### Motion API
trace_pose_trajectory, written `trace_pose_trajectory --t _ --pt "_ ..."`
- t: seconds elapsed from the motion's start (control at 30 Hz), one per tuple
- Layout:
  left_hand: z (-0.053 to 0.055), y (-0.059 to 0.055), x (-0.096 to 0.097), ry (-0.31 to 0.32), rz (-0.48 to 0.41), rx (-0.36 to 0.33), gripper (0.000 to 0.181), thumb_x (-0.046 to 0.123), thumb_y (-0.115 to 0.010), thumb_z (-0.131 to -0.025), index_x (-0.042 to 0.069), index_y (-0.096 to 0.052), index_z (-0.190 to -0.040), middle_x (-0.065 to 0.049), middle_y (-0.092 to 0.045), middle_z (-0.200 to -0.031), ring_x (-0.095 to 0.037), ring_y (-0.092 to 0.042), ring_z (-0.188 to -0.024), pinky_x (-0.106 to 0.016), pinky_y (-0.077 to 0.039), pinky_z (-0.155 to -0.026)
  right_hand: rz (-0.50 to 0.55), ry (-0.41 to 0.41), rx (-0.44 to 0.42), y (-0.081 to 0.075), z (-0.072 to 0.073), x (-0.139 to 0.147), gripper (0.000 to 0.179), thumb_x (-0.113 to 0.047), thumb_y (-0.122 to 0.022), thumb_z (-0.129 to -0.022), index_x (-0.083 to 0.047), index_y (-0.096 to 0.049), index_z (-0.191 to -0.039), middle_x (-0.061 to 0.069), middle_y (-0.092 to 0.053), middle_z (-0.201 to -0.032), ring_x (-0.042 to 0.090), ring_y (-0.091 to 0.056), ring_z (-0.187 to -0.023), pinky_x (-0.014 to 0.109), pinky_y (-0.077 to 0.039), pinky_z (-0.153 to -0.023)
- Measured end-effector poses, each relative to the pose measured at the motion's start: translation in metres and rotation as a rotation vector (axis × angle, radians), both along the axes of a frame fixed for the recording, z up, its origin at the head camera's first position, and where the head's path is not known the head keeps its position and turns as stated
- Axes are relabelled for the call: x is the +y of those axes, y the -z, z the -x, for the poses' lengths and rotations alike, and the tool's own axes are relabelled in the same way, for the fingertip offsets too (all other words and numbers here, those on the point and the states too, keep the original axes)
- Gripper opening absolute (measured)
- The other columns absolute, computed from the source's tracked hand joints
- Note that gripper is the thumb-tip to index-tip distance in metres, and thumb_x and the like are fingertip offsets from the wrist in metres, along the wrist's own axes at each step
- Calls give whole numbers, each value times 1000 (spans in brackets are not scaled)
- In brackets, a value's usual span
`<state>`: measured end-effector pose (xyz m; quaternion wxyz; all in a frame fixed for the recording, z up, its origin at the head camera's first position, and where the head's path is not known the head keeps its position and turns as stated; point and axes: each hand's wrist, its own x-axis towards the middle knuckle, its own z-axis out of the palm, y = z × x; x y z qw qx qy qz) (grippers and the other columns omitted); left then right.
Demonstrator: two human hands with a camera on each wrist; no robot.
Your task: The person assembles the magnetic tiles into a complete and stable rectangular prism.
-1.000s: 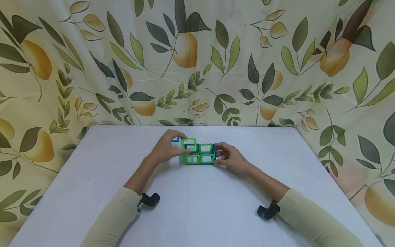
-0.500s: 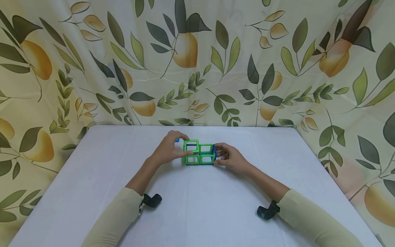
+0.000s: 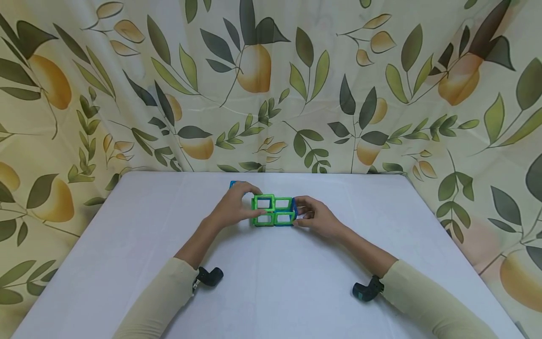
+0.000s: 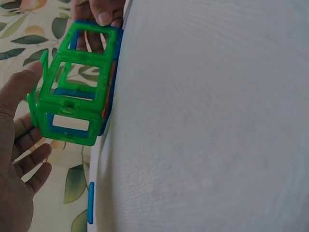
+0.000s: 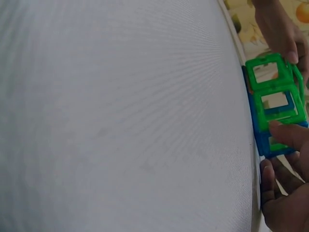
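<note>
A boxy structure of green and blue magnetic tiles (image 3: 274, 218) stands on the white table near its back. My left hand (image 3: 230, 206) pinches a green square tile (image 3: 264, 196) between thumb and fingers, over the structure's left part. In the left wrist view this tile (image 4: 44, 72) leans outward at the top edge of the green box. My right hand (image 3: 319, 219) grips the structure's right end, thumb on the near side (image 5: 285, 133) and fingers around a blue tile (image 3: 294, 207). A little orange shows low inside, between the frames.
Behind my left hand lies a blue tile (image 3: 233, 183), partly hidden by that hand. The white table (image 3: 271, 282) ends just beyond it, against a leaf-and-fruit patterned curtain (image 3: 271, 117).
My left hand has shifted slightly right and lowered the green tile toward the structure's left part. The blue tile behind that hand shows in a different spot. My right hand has kept its place.
</note>
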<state>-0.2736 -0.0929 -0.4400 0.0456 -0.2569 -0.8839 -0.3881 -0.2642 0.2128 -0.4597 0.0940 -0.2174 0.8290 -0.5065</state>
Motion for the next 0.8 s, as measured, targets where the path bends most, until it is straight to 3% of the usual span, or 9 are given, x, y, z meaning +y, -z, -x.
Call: trace_pose_trajectory --t 0.2,0.47,0.8 --pt "-1 4 0 5 24 5 52 34 -91 -83 8 -72 -124 -6 -68 -126 -27 -53 -129 -50 -42 -113 -9 2 -15 -1 -1 1 64 0 -80 -91 7 -50 -147 24 -62 -136 37 -61 -117 28 -51 -89" --pt "-1 3 0 13 17 -2 56 37 -88 -86 7 -70 -130 -6 -67 -128 -27 -52 -130 -52 -42 -113 -4 9 -8 -2 -1 0 63 3 -78 -91 10 -49 -146 27 -61 -136 41 -60 -116 30 -51 -87" --pt "1 5 -5 11 -45 -30 37 28 -58 -108 7 -65 -138 -9 -64 -134 -30 -56 -129 -53 -44 -111 -9 20 -27 -2 -1 1 64 0 -81 -90 7 -51 -146 24 -63 -135 37 -61 -117 25 -50 -88"
